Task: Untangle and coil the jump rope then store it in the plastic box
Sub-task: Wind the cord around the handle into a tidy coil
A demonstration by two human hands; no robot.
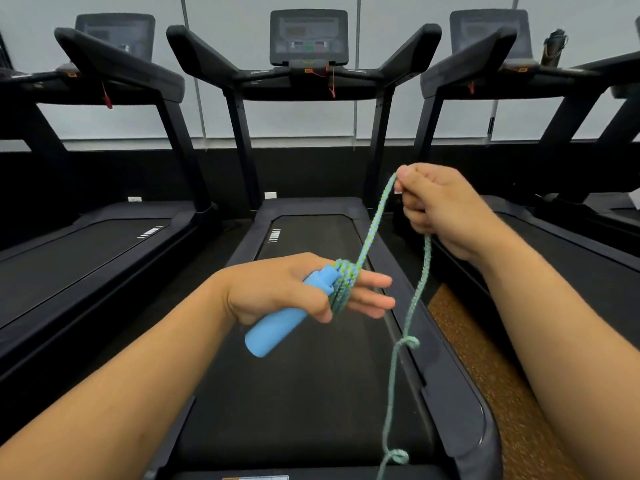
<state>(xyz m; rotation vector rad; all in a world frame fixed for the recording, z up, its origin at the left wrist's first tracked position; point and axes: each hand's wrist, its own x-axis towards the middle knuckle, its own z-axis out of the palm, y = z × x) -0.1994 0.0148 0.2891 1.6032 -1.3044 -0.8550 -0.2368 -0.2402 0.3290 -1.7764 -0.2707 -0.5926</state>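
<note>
My left hand (pixel 294 289) holds the jump rope's light blue handle (pixel 280 317), which points down and to the left. Several turns of the blue-green braided rope (pixel 375 223) are wrapped around that hand's fingers. From there the rope rises to my right hand (pixel 440 206), which pinches it between thumb and fingers above and to the right. The rest of the rope (pixel 408 320) hangs down from the right hand with two knots in it, one (pixel 409 342) midway and one (pixel 396 457) near the bottom edge. No plastic box is in view.
I stand at the rear of a black treadmill (pixel 311 375), with its console (pixel 308 36) ahead. Two more treadmills flank it, left (pixel 86 251) and right (pixel 571 237). A dark bottle (pixel 554 45) sits on the right one. Brown speckled floor (pixel 502 375) shows between machines.
</note>
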